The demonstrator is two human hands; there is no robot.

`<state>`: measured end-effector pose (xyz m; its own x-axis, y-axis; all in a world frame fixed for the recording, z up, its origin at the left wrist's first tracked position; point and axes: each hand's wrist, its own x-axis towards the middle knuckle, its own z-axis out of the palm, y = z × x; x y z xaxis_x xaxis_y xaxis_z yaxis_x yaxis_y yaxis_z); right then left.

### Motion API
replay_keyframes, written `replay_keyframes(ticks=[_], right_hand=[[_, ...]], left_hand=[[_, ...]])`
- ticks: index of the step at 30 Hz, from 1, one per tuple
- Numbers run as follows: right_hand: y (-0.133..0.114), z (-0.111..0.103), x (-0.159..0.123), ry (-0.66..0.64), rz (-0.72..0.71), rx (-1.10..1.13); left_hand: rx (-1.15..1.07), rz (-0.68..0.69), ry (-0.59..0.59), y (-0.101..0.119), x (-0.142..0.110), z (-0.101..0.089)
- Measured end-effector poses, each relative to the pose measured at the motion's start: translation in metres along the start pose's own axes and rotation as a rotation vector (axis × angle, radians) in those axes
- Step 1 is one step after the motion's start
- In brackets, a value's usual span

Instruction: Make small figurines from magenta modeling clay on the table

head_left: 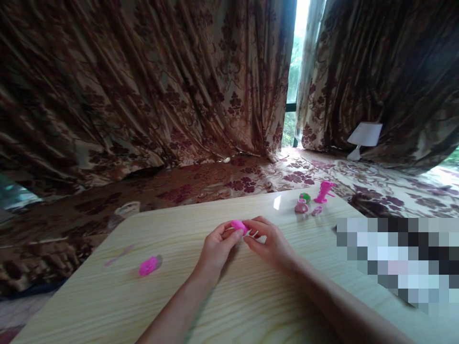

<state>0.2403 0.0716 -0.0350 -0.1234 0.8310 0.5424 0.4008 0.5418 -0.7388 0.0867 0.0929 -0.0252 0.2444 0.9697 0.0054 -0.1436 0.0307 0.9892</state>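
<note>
A small, smooth lump of bright pink modelling clay [237,226] is raised above the table in front of me. My left hand [219,241] pinches it between thumb and fingers. From the other side, my right hand [269,242] has its fingertips curled against the lump's right edge, with the thumb tip just below. Part of the clay is covered by fingers. To the left on the tabletop lies a rougher pink clump [148,266], with a greyish piece at its right end. Beyond it rests a thin, pale pink stick-like tool [120,255].
The light wood-grain table [172,306] has a bright pink toy [323,192], a pink jug-like toy [301,206], a green piece [305,197] and a small pink piece [317,210] at its far right. A pixelated patch [398,263] covers the right edge. A white lamp [365,134] stands behind.
</note>
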Motion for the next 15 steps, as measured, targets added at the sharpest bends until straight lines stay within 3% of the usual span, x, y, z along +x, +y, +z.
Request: replay_keyframes(ticks=[8, 15], right_hand=[[-0.0071, -0.0033, 0.0014, 0.022, 0.032, 0.006], [-0.0063, -0.0032, 0.0023, 0.009, 0.192, 0.164]], left_hand=[[-0.107, -0.067, -0.031, 0.0018, -0.0026, -0.0015], [-0.074, -0.066, -0.053, 0.0047, -0.004, -0.0012]])
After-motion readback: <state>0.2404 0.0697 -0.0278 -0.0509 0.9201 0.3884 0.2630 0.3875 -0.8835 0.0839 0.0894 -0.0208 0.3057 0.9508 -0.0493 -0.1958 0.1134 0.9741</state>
